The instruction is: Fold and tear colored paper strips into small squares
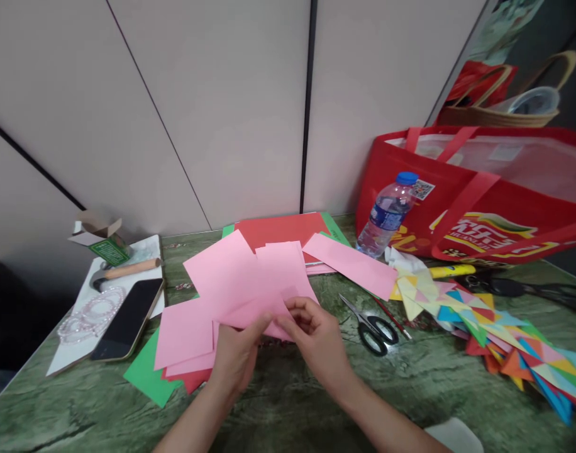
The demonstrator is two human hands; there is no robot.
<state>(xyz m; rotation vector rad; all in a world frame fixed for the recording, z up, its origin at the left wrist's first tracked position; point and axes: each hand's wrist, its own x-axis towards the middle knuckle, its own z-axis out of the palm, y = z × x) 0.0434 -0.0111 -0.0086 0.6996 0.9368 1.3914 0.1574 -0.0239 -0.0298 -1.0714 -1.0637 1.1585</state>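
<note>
My left hand (243,349) and my right hand (316,336) meet at the near edge of a sheet of pink paper (250,308), both pinching it between thumb and fingers. Part of the sheet looks bent up toward me. More pink sheets (184,333) lie to the left, over green paper (151,371) and a bit of red paper (188,379). Beyond my hands a stack of red paper (283,229) lies flat, with a pink strip (354,263) across its right side. Black-handled scissors (375,330) rest right of my right hand, beside a red pencil (392,318).
At left are a phone (127,321), beads (92,314), a wooden-handled tool (132,269) and a small green box (109,248). At right stand a water bottle (387,214) and a red bag (458,195); folded coloured paper pieces (505,340) lie in front.
</note>
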